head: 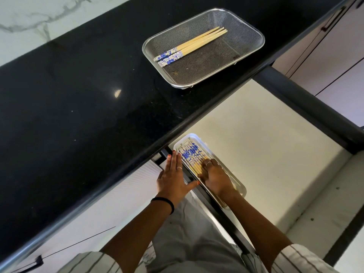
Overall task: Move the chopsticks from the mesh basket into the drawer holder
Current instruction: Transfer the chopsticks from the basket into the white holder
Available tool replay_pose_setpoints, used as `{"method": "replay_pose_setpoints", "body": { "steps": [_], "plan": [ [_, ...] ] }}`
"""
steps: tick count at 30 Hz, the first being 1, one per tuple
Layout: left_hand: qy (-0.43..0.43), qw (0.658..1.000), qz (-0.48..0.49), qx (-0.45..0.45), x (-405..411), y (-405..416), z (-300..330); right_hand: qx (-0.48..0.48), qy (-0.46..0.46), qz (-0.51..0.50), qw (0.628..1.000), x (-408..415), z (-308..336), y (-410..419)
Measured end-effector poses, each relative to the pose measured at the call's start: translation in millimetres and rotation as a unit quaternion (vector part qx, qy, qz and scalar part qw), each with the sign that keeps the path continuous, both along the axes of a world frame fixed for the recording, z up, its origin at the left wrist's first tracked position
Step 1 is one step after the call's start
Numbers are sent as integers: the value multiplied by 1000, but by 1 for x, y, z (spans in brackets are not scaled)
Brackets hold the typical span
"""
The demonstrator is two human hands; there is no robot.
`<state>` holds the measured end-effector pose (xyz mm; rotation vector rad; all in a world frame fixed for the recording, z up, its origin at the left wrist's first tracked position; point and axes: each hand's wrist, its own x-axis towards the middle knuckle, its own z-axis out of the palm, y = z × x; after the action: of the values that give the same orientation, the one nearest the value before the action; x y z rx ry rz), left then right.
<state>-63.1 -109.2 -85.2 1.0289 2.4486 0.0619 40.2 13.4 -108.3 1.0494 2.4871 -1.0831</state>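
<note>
A steel mesh basket (248,30) stands on the black countertop and holds several wooden chopsticks (199,41) with blue-and-white patterned ends. Below, in the open drawer, a long white holder (189,137) is filled with several matching chopsticks (192,156). My right hand (215,177) lies on the plain ends of those chopsticks inside the holder, fingers curled over them. My left hand (173,175) rests flat and spread against the holder's left side and the drawer's edge, holding nothing.
The black countertop (82,99) overhangs the drawer's back part. The cream drawer floor (256,146) stretches right of the holder. A dark drawer rail (307,107) runs along the far right side. White cabinet fronts (334,62) lie beyond.
</note>
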Motion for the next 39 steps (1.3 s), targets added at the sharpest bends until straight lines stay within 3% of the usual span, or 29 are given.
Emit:
{"method": "replay_pose_setpoints", "body": {
  "steps": [7, 13, 16, 20, 28, 39],
  "plan": [
    [5, 1000, -3, 4, -2, -1, -5, 15, 1, -54, 998, -5, -3, -3],
    [9, 1000, -8, 0, -2, -2, -5, 51, 64, 65, 994, 2, -4, 1],
    [4, 1000, -9, -4, -2, -1, -3, 110, 23, 185, 976, 6, -7, 7],
    [2, 1000, -13, -7, -3, 0, 0, 125, -15, 245, 961, 6, -9, 10],
    [5, 1000, -15, -9, -2, 0, 3, 118, -7, 249, 961, 15, -7, 11],
    [-2, 1000, -9, -18, -2, 2, 13, 93, -7, 169, 981, -26, -5, 10]
  ]
}}
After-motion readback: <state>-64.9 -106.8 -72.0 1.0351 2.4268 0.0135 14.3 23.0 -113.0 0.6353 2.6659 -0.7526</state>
